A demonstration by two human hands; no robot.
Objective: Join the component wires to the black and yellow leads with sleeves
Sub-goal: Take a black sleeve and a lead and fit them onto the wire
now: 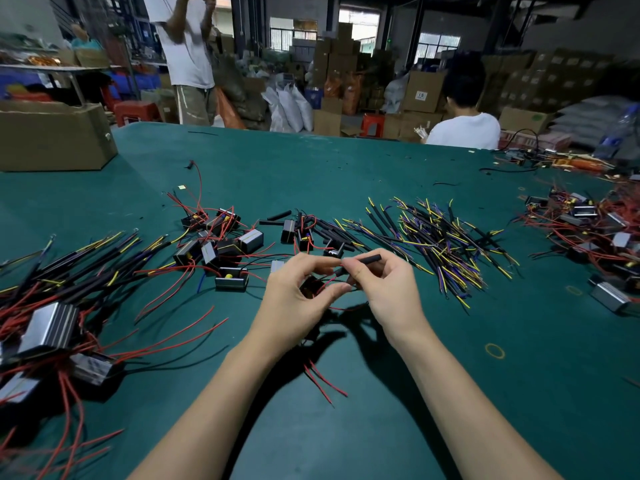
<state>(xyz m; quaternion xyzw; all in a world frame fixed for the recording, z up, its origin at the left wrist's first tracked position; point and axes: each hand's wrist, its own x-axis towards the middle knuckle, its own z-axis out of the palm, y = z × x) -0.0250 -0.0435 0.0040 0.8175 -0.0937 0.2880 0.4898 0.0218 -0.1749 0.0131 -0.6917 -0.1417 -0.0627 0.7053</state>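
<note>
At the centre of the frame, above the green surface [450, 375], the left hand [298, 296] curls its fingers round a small dark component [310, 286] whose thin red wires [325, 379] trail down toward the lower middle. The right hand [384, 289] pinches a short black sleeve [367, 260] — matte, tube-shaped — between thumb and forefinger, touching the left fingertips. A loose heap of black and yellow leads [440, 240] lies just right of centre; more components [225, 244] sit left of centre.
</note>
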